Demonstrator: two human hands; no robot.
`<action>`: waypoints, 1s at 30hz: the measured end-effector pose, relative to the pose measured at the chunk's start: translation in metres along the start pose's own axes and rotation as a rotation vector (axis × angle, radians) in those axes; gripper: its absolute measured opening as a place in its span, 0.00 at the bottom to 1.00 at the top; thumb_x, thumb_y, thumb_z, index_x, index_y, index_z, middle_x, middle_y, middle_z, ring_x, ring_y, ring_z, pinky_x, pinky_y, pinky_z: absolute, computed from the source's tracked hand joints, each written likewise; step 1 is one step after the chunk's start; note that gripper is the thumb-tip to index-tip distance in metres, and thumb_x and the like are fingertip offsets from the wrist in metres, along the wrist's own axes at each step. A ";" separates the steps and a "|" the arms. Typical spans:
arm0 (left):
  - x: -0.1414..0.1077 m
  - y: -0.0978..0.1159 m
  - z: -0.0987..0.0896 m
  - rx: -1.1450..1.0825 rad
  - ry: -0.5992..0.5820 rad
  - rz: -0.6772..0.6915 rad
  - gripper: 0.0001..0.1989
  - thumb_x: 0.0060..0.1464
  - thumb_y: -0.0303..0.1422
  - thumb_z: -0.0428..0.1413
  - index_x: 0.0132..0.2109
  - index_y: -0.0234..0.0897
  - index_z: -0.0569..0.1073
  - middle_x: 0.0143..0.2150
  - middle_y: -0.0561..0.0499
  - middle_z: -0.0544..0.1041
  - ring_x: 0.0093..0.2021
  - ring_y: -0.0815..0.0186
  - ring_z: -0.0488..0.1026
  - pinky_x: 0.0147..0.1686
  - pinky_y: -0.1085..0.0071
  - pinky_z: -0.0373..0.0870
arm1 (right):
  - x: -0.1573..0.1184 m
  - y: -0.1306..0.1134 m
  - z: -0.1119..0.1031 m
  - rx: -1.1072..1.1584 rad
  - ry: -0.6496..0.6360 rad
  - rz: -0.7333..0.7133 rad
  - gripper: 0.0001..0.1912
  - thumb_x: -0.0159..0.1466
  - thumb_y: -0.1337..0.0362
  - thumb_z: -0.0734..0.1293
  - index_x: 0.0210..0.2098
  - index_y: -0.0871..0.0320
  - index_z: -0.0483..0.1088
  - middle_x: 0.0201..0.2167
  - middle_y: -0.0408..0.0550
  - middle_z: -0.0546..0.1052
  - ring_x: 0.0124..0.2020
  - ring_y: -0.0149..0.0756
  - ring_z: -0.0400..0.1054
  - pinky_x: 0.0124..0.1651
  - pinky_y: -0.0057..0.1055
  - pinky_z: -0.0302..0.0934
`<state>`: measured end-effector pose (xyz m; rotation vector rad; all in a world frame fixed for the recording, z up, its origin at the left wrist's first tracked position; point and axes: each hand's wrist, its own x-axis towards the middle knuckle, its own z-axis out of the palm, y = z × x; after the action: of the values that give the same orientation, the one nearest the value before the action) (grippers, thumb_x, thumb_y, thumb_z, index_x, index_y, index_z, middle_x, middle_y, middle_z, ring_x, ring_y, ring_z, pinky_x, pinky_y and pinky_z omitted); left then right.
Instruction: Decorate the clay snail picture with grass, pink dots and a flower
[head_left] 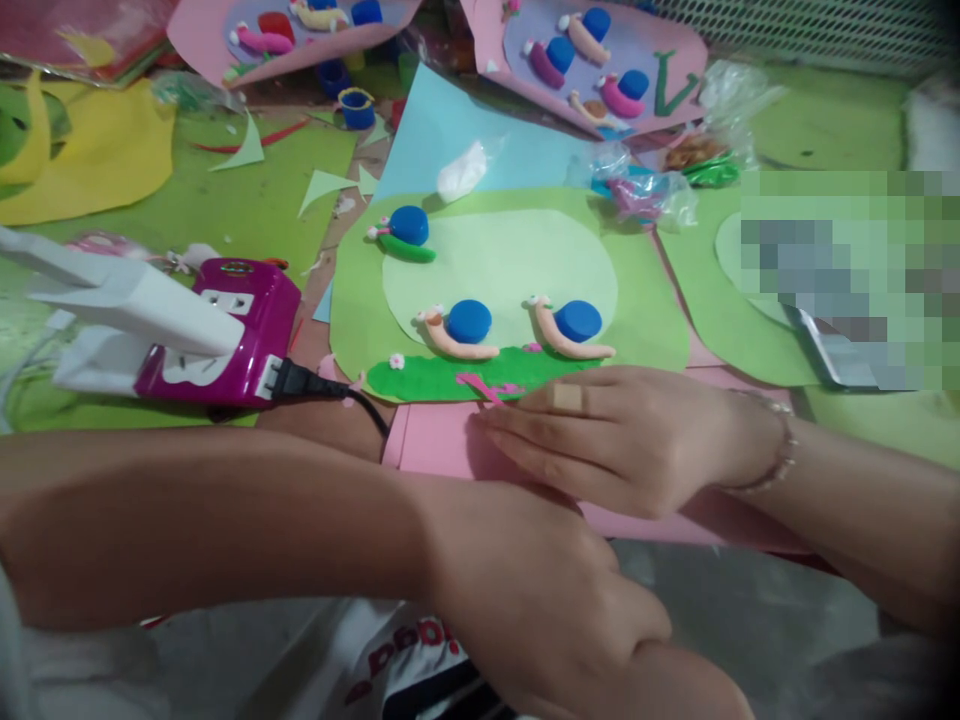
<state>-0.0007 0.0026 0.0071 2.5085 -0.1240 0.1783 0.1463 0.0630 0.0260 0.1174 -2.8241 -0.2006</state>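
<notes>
At the left of the table (247, 215), a white tool (127, 300) lies against a magenta power strip (240, 325) with a black plug (300, 378) in it. Low in the middle, the left hand (540, 600) is curled loosely over something skin-coloured at the bottom edge; holds no object, what it rests on can't be told. Above it, a green card (652, 330) carries three clay snails with blue shells (470, 322) over a dark green grass strip (420, 378). A small pink cut-out (487, 388) sits on the strip's lower edge. The right hand (622, 440) lies flat on the pink sheet (439, 450), fingers (517, 420) straight and close together, tips touching the cut-out, gripping nothing. Judged step: pressing the pink piece down onto the grass. Next move likely calls for light, steady pressure, keeping clear of the near snails
</notes>
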 end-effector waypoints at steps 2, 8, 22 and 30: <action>0.000 -0.001 0.001 -0.023 -0.016 0.022 0.07 0.52 0.34 0.51 0.32 0.36 0.71 0.28 0.53 0.74 0.23 0.68 0.68 0.17 0.69 0.58 | 0.000 0.000 -0.001 -0.008 0.010 0.008 0.12 0.65 0.71 0.58 0.43 0.70 0.69 0.44 0.57 0.76 0.42 0.35 0.73 0.41 0.28 0.70; 0.001 -0.001 -0.003 -0.077 -0.060 0.000 0.10 0.51 0.34 0.53 0.37 0.33 0.71 0.27 0.51 0.74 0.25 0.66 0.70 0.18 0.68 0.59 | 0.000 -0.002 -0.001 -0.026 -0.033 -0.006 0.14 0.66 0.70 0.56 0.46 0.70 0.68 0.47 0.57 0.74 0.43 0.33 0.71 0.41 0.29 0.70; -0.001 -0.001 0.005 -0.072 0.044 0.054 0.06 0.49 0.33 0.53 0.33 0.36 0.71 0.24 0.51 0.71 0.22 0.66 0.66 0.19 0.68 0.59 | 0.000 -0.001 0.000 -0.001 0.014 0.030 0.12 0.66 0.70 0.57 0.42 0.68 0.69 0.41 0.56 0.77 0.38 0.34 0.72 0.37 0.29 0.70; -0.001 0.001 -0.002 -0.068 0.027 0.000 0.03 0.48 0.32 0.53 0.30 0.38 0.68 0.27 0.53 0.72 0.24 0.68 0.66 0.18 0.68 0.53 | -0.011 -0.003 -0.017 0.115 0.152 0.265 0.16 0.69 0.64 0.50 0.33 0.58 0.65 0.19 0.43 0.69 0.25 0.27 0.66 0.30 0.26 0.64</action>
<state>-0.0022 0.0032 0.0090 2.4377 -0.1170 0.2039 0.1625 0.0593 0.0382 -0.2070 -2.6633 0.0288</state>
